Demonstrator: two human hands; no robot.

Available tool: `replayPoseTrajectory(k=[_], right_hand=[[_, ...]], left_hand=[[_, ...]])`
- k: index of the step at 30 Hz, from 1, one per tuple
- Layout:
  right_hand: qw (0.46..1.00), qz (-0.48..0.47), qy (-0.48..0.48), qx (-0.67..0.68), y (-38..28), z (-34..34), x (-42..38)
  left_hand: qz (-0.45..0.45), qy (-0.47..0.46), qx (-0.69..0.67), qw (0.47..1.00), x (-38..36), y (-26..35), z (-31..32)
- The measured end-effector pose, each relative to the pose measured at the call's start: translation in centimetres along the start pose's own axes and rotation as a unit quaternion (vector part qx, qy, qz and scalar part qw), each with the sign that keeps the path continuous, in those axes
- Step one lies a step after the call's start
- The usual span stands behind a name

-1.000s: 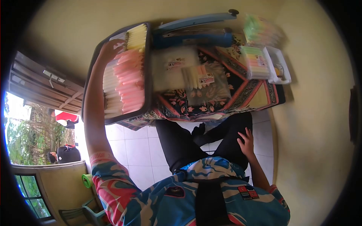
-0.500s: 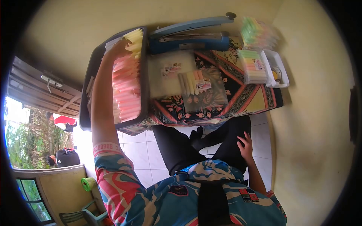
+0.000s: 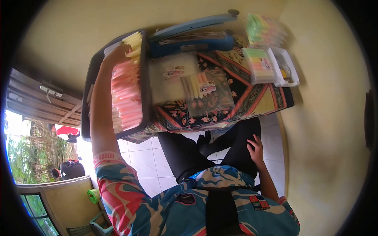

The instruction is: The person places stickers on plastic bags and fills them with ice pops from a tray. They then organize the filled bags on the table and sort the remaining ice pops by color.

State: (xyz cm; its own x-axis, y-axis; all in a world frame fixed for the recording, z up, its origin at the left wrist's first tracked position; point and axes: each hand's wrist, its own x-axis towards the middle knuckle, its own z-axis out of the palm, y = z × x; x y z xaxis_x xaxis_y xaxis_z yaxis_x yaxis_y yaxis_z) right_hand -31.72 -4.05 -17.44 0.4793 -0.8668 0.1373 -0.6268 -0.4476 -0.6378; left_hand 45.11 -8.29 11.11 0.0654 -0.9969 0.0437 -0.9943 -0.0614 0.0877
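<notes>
My left hand (image 3: pixel 118 54) reaches into the dark tray (image 3: pixel 145 86) at the table's left, over the yellow and pink sticks (image 3: pixel 126 92). Its fingers are blurred, and whether they hold a stick cannot be made out. My right hand (image 3: pixel 256 148) rests by my right thigh with its fingers apart, holding nothing. On the table lie clear plastic bags (image 3: pixel 167 88) with printed labels. One bag, with a few coloured sticks (image 3: pixel 191 87) in it, lies on top, right of the tray.
A blue sealing machine (image 3: pixel 193 44) with a raised arm stands at the table's back. Filled packs (image 3: pixel 264 30) are piled at the back right, another pack (image 3: pixel 259 66) lies beside a white box (image 3: pixel 278 67). The patterned cloth (image 3: pixel 252 103) covers the table.
The whole view has shifted slightly. My left hand has moved a little down within the tray, nearer the pink sticks. My right hand stays by my thigh.
</notes>
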Motion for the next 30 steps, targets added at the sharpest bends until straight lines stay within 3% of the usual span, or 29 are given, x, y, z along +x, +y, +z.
replayPoseTrajectory(k=[14, 17, 20, 23, 30], right_hand=[[1.0, 0.011, 0.007, 0.009, -0.2, -0.1, 0.0], [1.0, 0.011, 0.007, 0.01, -0.1, -0.1, -0.1], [1.0, 0.01, 0.01, 0.012, -0.2, 0.1, 0.0], [1.0, 0.009, 0.014, 0.013, -0.2, -0.1, -0.1], [1.0, 0.015, 0.008, 0.01, -0.3, -0.1, 0.1]], left_hand=[[-0.009, -0.018, 0.019, 1.0, 0.4, 0.1, -0.5], [-0.041, -0.005, -0.015, 0.999, -0.2, 1.0, -1.0], [-0.116, -0.082, -0.001, 0.99, 0.4, 1.5, -1.8], [-0.056, -0.073, 0.004, 0.996, 1.0, -1.6, -0.3], [-0.056, -0.078, 0.001, 0.995, 0.9, -1.5, -0.8]])
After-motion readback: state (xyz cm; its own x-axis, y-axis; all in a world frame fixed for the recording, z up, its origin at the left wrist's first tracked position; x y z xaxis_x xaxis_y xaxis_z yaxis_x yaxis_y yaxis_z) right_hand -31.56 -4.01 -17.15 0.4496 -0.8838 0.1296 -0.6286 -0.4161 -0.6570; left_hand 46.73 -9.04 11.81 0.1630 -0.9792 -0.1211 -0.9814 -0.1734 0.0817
